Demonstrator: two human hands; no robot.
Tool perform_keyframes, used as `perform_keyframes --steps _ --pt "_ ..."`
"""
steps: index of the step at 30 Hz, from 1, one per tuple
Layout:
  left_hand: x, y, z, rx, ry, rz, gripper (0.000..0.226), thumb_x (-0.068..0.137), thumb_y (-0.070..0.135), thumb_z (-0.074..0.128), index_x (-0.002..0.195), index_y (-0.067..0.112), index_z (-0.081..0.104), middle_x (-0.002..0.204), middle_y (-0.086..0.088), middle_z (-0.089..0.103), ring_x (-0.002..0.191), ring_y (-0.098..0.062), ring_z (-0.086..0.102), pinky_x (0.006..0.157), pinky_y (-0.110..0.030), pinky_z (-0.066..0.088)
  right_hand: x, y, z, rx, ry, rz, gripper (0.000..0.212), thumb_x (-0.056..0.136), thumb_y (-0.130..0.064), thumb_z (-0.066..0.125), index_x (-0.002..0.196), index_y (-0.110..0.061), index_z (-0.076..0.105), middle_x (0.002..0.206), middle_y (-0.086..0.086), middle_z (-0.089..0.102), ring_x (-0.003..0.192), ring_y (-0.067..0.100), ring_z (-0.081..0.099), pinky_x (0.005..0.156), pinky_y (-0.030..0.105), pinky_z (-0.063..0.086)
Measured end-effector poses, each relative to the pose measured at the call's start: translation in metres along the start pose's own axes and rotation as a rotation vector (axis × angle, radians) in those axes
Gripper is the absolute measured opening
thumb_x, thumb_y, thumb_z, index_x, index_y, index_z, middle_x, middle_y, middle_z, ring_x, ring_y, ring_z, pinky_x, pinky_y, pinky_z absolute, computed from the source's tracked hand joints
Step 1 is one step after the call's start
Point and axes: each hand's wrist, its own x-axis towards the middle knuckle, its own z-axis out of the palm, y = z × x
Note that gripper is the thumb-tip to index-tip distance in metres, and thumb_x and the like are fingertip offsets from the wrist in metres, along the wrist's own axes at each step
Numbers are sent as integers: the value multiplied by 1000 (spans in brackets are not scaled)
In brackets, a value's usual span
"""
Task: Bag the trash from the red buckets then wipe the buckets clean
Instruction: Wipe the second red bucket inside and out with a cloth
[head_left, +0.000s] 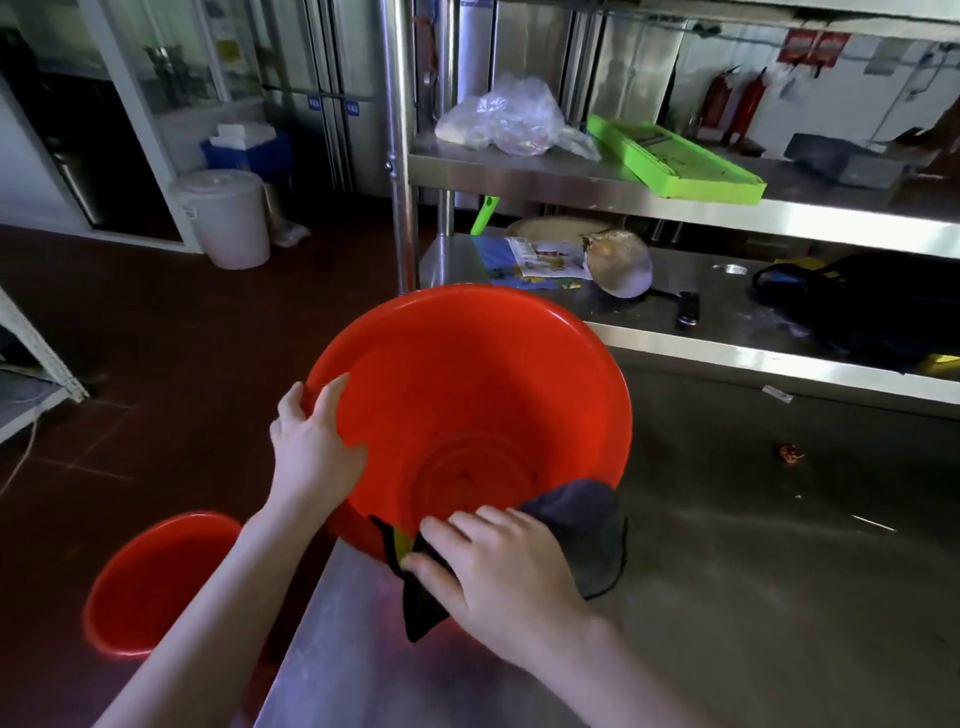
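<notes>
- Fingers of the left hand curl over the left rim of the tilted red bucket and grip it. The right hand lays nearly straight fingers on a dark cloth, pressing it over the bucket's near rim.
- Steel table, under the tilted bucket: one. The bucket sits tipped toward the person at the table's corner, so a hard wipe could push it off the edge if the left grip slackens.
- Red buckets: two. The second bucket stands on the floor, below and left of the tilted one, about where a falling bucket would land.
- Cloth: one. It is pressed rather than clutched, so it may slide out from under the fingers.
- Hands: two.
- Orange-brown scrap on the table, right of the tilted bucket: one. Dark specks on the bucket's base are too small to count and may smear.
</notes>
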Motion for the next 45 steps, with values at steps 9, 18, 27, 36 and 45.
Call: perform_keyframes --steps 9,18,27,36,45 --pt "-33 -23 11 -314 326 36 82 82 -9 52 147 38 34 150 -2 36 136 -20 37 98 -17 30 -3 -10 -11 -110 -70 147 50 96 -51 35 65 -23 63 56 -2 62 51 22 61 49 31 46" --pt "-61 -45 21 -375 261 -51 73 81 -7 58 135 42 51 145 1 39 110 -4 43 65 5 36 -31 -26 0 -114 -231 168 53 94 -49 35 60 -22 64 56 -2 63 53 20 62 46 30 44" --pt "-87 -74 33 -415 362 61 75 83 -10 61 138 40 48 136 2 46 109 20 43 78 4 35 -37 -42 20 115 -545 124 61 101 -51 16 106 -12 63 105 12 67 102 32 59 83 43 44" --pt "-81 -89 98 -338 402 68 62 84 -8 55 139 16 43 136 -12 45 123 -4 39 99 0 22 -52 9 89 82 -748 259 65 101 -54 24 152 -15 24 157 6 30 145 21 25 119 42 17" --pt "-53 -114 167 -425 306 45 65 87 -2 59 139 30 35 138 -11 33 105 4 39 86 8 25 -54 47 128 -152 -730 381 67 101 -53 28 153 -11 22 159 8 24 147 20 19 120 39 11"
